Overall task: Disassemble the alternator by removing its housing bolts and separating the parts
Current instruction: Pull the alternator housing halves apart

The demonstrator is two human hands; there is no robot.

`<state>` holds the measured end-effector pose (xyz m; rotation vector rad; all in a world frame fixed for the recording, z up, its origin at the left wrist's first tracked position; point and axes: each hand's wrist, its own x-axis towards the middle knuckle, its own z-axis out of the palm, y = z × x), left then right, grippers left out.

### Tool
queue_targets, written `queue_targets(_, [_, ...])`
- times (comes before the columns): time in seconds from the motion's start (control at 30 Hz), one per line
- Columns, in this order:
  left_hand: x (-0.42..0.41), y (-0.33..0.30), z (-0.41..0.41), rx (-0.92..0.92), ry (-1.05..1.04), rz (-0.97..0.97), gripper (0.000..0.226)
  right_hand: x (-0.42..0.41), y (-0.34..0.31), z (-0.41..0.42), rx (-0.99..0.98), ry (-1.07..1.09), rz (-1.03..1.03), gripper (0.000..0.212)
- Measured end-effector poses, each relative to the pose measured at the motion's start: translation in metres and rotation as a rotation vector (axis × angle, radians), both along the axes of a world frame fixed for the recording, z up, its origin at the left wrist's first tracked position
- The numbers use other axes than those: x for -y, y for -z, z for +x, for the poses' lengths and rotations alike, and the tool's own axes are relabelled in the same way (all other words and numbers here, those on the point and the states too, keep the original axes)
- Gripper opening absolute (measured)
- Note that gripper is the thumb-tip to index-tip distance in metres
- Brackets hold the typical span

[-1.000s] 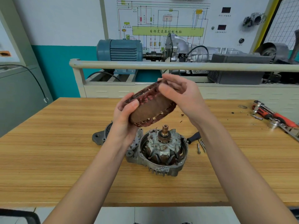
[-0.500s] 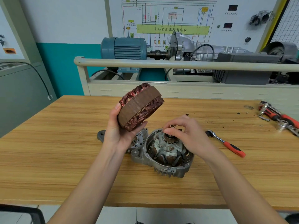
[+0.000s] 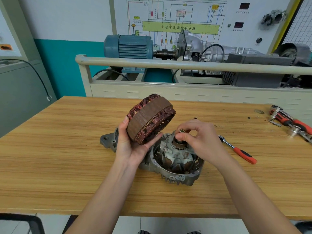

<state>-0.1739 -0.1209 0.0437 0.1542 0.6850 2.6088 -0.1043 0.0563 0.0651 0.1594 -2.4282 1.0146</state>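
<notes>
wooden desk (image 3: 67, 166) carries the work. alternator housing (image 3: 175, 174), grey cast metal, sits open side up near the desk centre, rotor (image 3: 177, 154) seated inside it. a second housing part (image 3: 108, 139) lies just behind the left wrist, touching the desk. stator (image 3: 150, 119), brown core with copper windings, is held tilted above the desk, clear of the housing. left hand (image 3: 131, 146) grip is clamped on the stator's lower edge. right hand (image 3: 200, 137) grip pinches the rotor shaft top (image 3: 181, 131). ratchet (image 3: 238, 150), orange handle, lies right of the housing; more tools (image 3: 290, 123) at the far right edge.
</notes>
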Motion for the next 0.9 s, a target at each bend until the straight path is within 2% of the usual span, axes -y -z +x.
queue_targets(0.07, [0.002, 0.001, -0.002, 0.009, 0.006, 0.009, 0.117, -0.001, 0.0, -0.001, -0.001, -0.019, -0.003, 0.025])
queue_targets(0.2, [0.005, 0.004, -0.003, 0.004, 0.01, 0.001, 0.119, -0.006, -0.002, -0.003, 0.052, -0.064, -0.021, 0.012])
queue_targets(0.3, [0.007, 0.006, -0.003, 0.016, 0.014, 0.023, 0.124, -0.011, -0.007, -0.002, 0.082, -0.132, -0.049, 0.022])
queue_targets(0.43, [0.007, 0.006, -0.004, 0.024, 0.02, 0.048, 0.127, -0.018, -0.009, -0.005, 0.111, -0.224, -0.076, 0.012])
queue_targets(0.63, [0.007, 0.006, -0.002, 0.003, 0.03, 0.041, 0.125, -0.026, -0.011, -0.011, 0.147, -0.303, -0.083, 0.007])
queue_targets(0.77, [0.007, 0.006, -0.004, 0.016, 0.03, 0.053, 0.124, -0.027, -0.012, -0.012, 0.15, -0.322, -0.097, 0.012])
queue_targets(0.83, [0.008, 0.007, -0.005, 0.014, 0.032, 0.056, 0.125, -0.027, -0.009, -0.012, 0.137, -0.328, -0.11, 0.006])
queue_targets(0.9, [0.008, 0.007, -0.005, 0.01, 0.037, 0.057, 0.126, -0.026, -0.006, -0.012, 0.12, -0.31, -0.131, 0.012])
